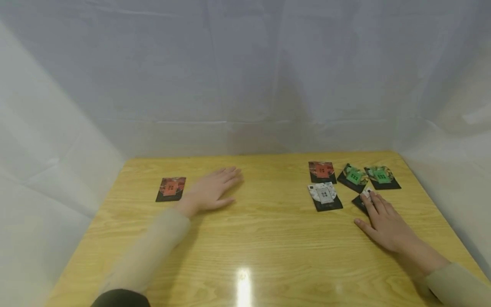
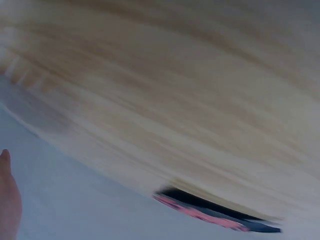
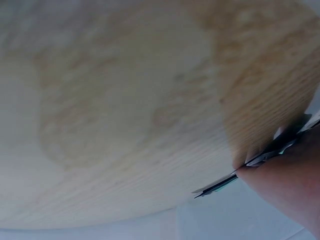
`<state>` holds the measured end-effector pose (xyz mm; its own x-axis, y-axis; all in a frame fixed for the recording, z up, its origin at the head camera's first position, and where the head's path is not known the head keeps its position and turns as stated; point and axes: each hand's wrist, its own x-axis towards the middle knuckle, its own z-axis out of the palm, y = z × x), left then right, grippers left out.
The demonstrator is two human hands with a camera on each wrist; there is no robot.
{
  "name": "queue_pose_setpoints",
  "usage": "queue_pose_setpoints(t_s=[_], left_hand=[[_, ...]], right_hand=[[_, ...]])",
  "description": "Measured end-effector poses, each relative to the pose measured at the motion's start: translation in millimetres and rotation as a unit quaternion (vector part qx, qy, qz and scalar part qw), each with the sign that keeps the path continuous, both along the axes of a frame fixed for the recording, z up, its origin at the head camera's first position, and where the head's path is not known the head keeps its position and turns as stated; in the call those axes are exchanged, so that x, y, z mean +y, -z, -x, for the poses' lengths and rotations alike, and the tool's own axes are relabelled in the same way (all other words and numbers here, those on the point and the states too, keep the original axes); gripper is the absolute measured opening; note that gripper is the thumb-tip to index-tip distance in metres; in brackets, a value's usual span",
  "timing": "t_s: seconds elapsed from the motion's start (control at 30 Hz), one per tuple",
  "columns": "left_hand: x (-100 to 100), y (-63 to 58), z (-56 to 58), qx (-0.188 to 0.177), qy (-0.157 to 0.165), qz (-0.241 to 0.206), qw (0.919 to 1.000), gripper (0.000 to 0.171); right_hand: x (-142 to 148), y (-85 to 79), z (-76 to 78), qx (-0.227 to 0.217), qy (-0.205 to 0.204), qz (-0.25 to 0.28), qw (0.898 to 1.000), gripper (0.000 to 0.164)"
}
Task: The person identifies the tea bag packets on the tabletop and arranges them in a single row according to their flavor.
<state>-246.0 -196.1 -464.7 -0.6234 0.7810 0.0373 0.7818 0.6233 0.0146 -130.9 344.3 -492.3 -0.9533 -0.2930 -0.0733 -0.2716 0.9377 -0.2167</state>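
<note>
My left hand [image 1: 210, 190] is over the left middle of the table with its fingers straight, holding nothing. It is slightly blurred in the head view. Just left of it lies a flat black packet with a red label [image 1: 170, 189], which also shows as a pink and black strip, the red packet [image 2: 210, 212], in the left wrist view. On the right, my right hand [image 1: 387, 224] rests its extended fingertips on a black-and-white packet [image 1: 359, 203], partly hidden beneath them. Its thumb lies apart from the packet. A second white packet [image 1: 325, 196] lies left of that hand.
Behind the right hand lie two green packets [image 1: 353, 175], close together, and another red packet [image 1: 322, 171]. The wooden table [image 1: 261, 238] ends at a white sheet [image 1: 249, 85] that hangs behind and on both sides. Light glares near the front edge.
</note>
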Motion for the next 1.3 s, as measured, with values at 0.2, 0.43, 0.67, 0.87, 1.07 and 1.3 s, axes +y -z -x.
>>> queue_pose_setpoints(t_s=[0.2, 0.43, 0.67, 0.87, 1.07, 1.3], left_hand=[[43, 3.2, 12.3, -0.006, 0.013, 0.032, 0.9994, 0.075], [82, -0.5, 17.3, -0.002, 0.036, 0.041, 0.9985, 0.072], [124, -4.5, 20.8, -0.012, 0.036, 0.049, 0.9981, 0.069], [160, 1.0, 25.4, 0.006, 0.034, 0.082, 0.9960, 0.070], [202, -0.2, 22.3, 0.000, 0.029, 0.103, 0.9943, 0.069], [238, -4.3, 22.0, -0.002, 0.014, 0.118, 0.9929, 0.070]], right_hand=[[0, -0.1, -0.9, -0.001, 0.001, 0.000, 1.000, 0.090], [1, 2.1, -1.6, 0.003, 0.000, -0.002, 1.000, 0.090], [1, 2.7, -1.2, 0.004, 0.000, 0.001, 1.000, 0.091], [4, 3.3, 0.7, 0.009, -0.003, 0.007, 1.000, 0.090], [6, 2.4, -2.4, -0.005, 0.000, 0.010, 1.000, 0.091], [6, 2.3, -4.9, 0.010, -0.002, 0.015, 1.000, 0.090]])
